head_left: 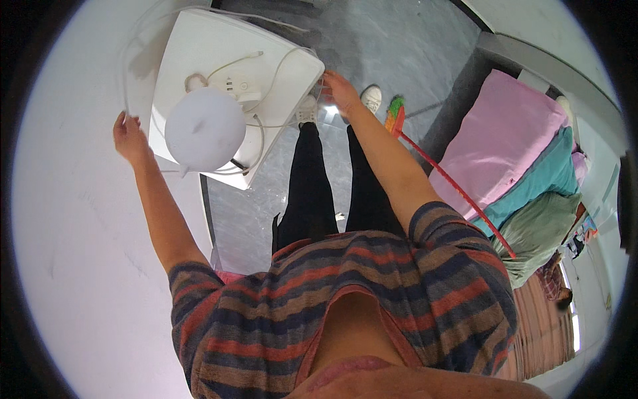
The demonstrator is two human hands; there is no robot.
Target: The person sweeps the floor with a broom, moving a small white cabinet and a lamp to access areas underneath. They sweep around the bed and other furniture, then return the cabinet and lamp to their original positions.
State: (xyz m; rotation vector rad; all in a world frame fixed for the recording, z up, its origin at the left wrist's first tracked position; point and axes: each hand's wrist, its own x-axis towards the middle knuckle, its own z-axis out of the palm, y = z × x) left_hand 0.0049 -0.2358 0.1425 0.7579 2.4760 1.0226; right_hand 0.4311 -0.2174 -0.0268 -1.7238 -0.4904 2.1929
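Note:
My left hand [130, 139] is raised beside the white wall with its fingers pinched on a white cable [124, 85]. From there the cable loops up and over the far side of a white tabletop [234, 35]. My right hand [343, 94] is at the table's right corner, close to a thin white cord [281, 62]. Its fingertips are blurred, so whether they grip the cord cannot be told. A pale rounded globe [205, 129] stands out above the table's near left part. Behind it lie a power strip [237, 86] and a short cable with a plug end [256, 53].
A broom with a red handle [448, 184] leans to my right, its coloured bristles [396, 107] on the grey floor [413, 45]. Beyond it, pink bedding [498, 144], teal cloth [541, 174] and green cloth [538, 229] are piled. A person [553, 284] is at the far right.

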